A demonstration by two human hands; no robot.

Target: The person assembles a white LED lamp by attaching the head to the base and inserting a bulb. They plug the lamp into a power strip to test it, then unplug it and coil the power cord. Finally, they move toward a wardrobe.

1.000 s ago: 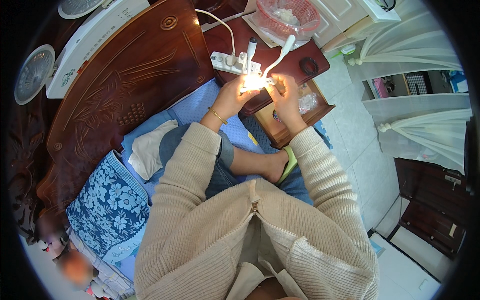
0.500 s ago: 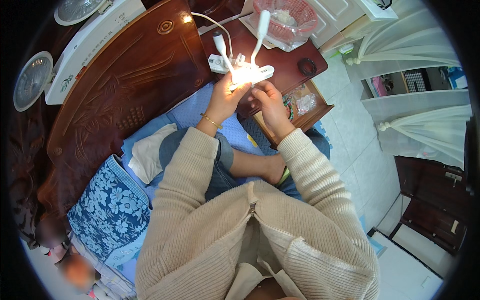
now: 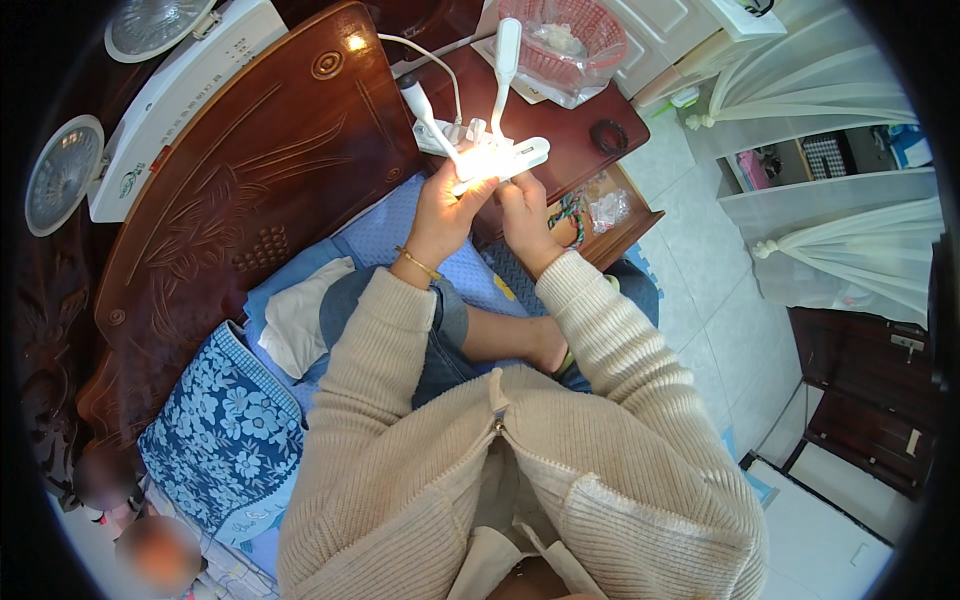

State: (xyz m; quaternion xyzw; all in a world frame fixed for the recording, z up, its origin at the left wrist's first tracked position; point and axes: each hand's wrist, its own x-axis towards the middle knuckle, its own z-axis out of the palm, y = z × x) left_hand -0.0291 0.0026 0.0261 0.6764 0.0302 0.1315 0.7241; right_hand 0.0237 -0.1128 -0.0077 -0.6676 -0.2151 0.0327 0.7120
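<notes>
My left hand (image 3: 445, 210) is closed round a white elongated device (image 3: 531, 153) with a rounded end and a small dark window. A very bright glow washes out its middle. Beside the glow rise a white wand with a dark tip (image 3: 425, 110) and a taller white wand with a flat head (image 3: 507, 50); whether they join the device is lost in the glare. Just under the device's rounded end, my right hand (image 3: 527, 222) has its fingers curled together, seemingly touching it. What those fingertips grip, if anything, is hidden.
Behind my hands stands a dark red nightstand (image 3: 565, 150) bearing a pink basket (image 3: 605, 30) and a dark ring (image 3: 608, 136). Its open drawer (image 3: 632, 236) holds a braided cord and a clear bag. A carved wooden headboard (image 3: 210, 190) rises on the left.
My right hand has moved slightly left and closer in under the device, its fingers more tightly curled. The two wands have shifted a little left; my left hand keeps its hold.
</notes>
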